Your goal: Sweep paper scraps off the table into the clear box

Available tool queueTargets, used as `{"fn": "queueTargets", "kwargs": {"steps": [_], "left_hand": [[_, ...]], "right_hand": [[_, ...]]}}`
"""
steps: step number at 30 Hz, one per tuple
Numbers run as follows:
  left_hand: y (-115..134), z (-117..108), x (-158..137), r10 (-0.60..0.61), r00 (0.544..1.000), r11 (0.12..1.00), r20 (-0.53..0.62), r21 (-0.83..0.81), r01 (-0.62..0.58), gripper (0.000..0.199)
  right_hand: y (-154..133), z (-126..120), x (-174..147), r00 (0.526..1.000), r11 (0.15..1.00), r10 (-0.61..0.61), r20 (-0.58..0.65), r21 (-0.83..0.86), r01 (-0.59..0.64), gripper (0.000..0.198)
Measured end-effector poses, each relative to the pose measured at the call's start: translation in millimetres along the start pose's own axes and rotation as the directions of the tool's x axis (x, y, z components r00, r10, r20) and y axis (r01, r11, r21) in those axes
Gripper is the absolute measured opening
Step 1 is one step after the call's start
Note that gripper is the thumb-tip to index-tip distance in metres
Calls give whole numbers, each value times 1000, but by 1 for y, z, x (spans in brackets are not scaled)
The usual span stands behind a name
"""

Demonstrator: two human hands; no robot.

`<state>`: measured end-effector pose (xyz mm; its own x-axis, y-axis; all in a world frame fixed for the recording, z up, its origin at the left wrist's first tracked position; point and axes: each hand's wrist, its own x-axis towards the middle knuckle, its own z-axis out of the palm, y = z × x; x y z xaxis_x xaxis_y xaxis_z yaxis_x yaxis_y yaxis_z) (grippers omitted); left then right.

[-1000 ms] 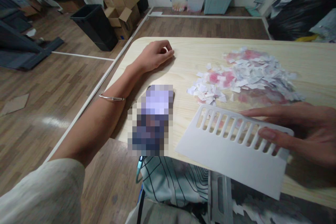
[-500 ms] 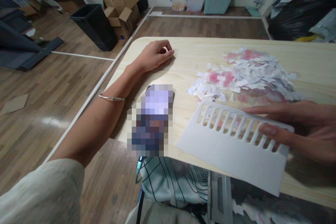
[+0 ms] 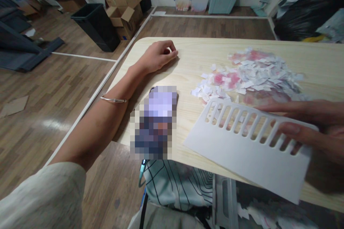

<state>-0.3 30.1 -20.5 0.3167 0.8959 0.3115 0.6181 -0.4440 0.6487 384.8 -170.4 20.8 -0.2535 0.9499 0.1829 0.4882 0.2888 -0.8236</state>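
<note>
My right hand point(image 3: 317, 121) grips a white plastic scraper point(image 3: 249, 150) by its slotted upper edge, thumb on the near face. The scraper is tilted, its broad blade angled down over the table's near edge. My left hand point(image 3: 161, 55) rests on the tabletop at the far left, fingers curled and thumb against the forefinger, nothing visible between them. Beyond the scraper lies a heap of paper scraps point(image 3: 266, 75), white with pinkish pieces among them. Between my left forearm and the scraper lies a blurred-out phone-like device point(image 3: 158, 121).
The pale wooden table point(image 3: 199, 52) has a cable point(image 3: 141, 177) hanging at its near edge. Below sit a patterned cloth point(image 3: 177, 186) and a bin of scraps point(image 3: 268, 214). Behind stand a black bin point(image 3: 96, 27), cardboard boxes point(image 3: 125, 10) and a blue tub point(image 3: 224, 0).
My right hand has moved the scraper to the right and slightly toward the table's near edge. My left hand stays where it was.
</note>
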Motion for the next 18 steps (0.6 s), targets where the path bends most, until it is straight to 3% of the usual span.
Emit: {"fn": "queueTargets", "kwargs": {"steps": [3,9,16,18], "left_hand": [[1,0,0,-6,1000,1000,9,2,6,6],[2,0,0,-25,1000,999,10,-20,25,11],[1,1,0,-28,1000,999,12,-24,28,11],[0,1,0,-22,1000,1000,11,-22,22,12]], "right_hand": [[-1,1,-3,997,999,44,-69,4,-44,25],[5,-3,0,999,999,-43,26,-2,43,32],[0,-3,7,994,998,-53,91,43,49,27],[1,-4,8,990,998,-53,131,49,47,33]]}}
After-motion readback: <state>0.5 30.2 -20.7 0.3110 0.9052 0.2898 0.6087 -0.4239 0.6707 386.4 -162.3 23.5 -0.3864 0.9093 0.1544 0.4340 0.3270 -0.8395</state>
